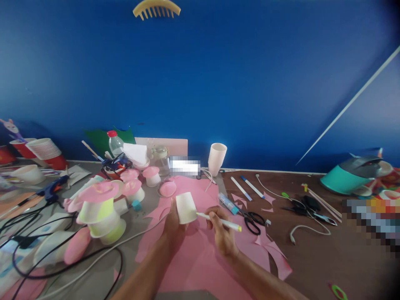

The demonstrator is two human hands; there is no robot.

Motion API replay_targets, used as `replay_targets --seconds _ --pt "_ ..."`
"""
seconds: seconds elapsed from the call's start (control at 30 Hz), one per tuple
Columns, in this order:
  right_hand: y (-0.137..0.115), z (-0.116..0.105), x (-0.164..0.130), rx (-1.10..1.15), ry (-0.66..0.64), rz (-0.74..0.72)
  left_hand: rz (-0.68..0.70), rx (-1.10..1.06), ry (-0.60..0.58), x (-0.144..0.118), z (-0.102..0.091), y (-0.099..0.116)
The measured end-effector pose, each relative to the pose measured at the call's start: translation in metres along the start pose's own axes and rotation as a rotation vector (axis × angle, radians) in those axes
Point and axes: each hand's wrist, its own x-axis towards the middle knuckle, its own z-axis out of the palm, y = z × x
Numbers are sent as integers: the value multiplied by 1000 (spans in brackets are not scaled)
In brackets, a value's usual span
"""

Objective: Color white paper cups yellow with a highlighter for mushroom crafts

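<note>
**Marker tip meeting an upturned paper cup over the pink sheet**

The person is holding a white paper cup (186, 208) in the left hand (173, 223), with the fingers wrapped around its far side and the thumb lying along the near left edge. The cup is sitting mouth-down, its narrower base pointing up and slightly away, so its long axis is running nearly upright with a small tilt to the left. The right hand (222, 233) is closed in a writing grip around a white marker (218, 221) with a yellow cap end. The marker is lying almost level, its long axis running from lower right to upper left, and its tip is touching, or all but touching, the cup's right side wall low down; the frame is too soft to tell which. The cup is therefore lying directly left of the right hand, and the left hand is the nearer of the two, being in full contact with it.

Both hands are hovering above a pink paper sheet (200, 258) spread on the table (328, 258). Just right of the marker, black scissors (253, 221) are resting among pink offcuts, with a glue stick (228, 203) beside them. To the left, finished pink-topped cup pieces (100, 208) are standing near a blue glue gun (54, 187) and tangled cables. A stack of white cups (216, 158) is standing against the blue wall.
</note>
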Motion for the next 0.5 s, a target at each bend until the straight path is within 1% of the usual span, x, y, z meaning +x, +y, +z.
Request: replay_targets --seconds 0.27,0.5 --pt "1 -1 -1 -21 -33 -59 -74 -82 -6 -1 2 0" --pt "6 -1 -2 -34 -44 -69 -55 -59 -33 -1 -1 -1"
